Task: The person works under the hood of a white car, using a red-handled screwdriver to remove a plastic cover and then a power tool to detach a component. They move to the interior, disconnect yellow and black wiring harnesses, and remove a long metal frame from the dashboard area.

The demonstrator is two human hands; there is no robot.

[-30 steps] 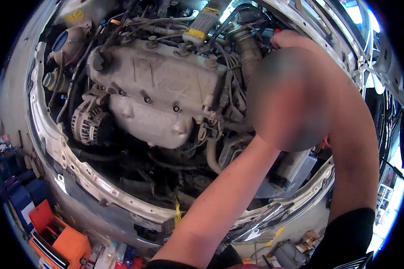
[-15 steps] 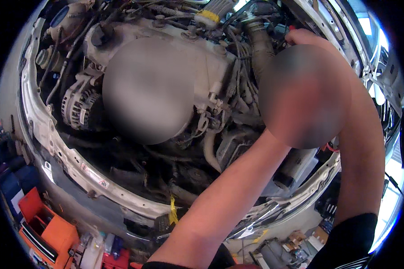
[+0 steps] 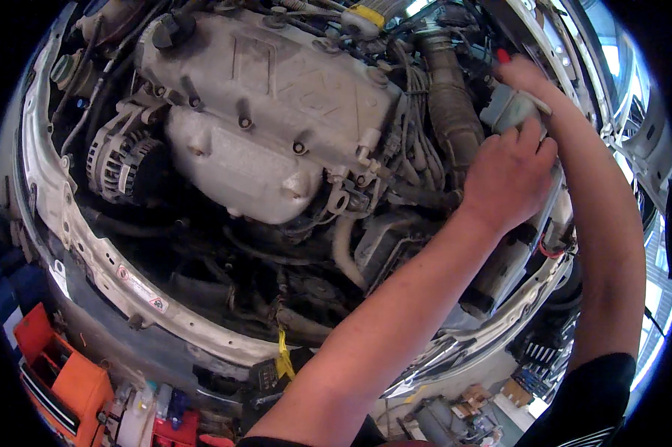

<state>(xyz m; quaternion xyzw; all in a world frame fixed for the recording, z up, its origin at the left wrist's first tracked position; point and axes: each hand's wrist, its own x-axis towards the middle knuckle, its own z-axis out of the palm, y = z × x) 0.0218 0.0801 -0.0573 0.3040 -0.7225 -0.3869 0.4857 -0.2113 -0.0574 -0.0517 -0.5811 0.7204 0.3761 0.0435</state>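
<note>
My left hand (image 3: 509,175) reaches up from the bottom, its fingers curled onto a grey-green boxy part (image 3: 509,108) at the engine bay's right. Beyond it my right hand (image 3: 522,78) has its fingers bent by a small red piece (image 3: 503,56); what they grip is mostly hidden. A ribbed intake hose (image 3: 448,93) runs just left of both hands. The dusty engine cover (image 3: 291,89) fills the middle, with bundled cables (image 3: 414,119) along its right side.
An alternator (image 3: 120,164) sits at the engine's left. The pale front body rail (image 3: 194,328) curves along the bay's lower edge. An orange toolbox (image 3: 75,387) and assorted items lie on the floor beyond it. The car's bodywork (image 3: 641,149) borders the right.
The camera's view has shifted, so the engine sits higher in the picture. Both arms appear farther right, still in the same area. Blurred patches covered my left hand in the earlier frames.
</note>
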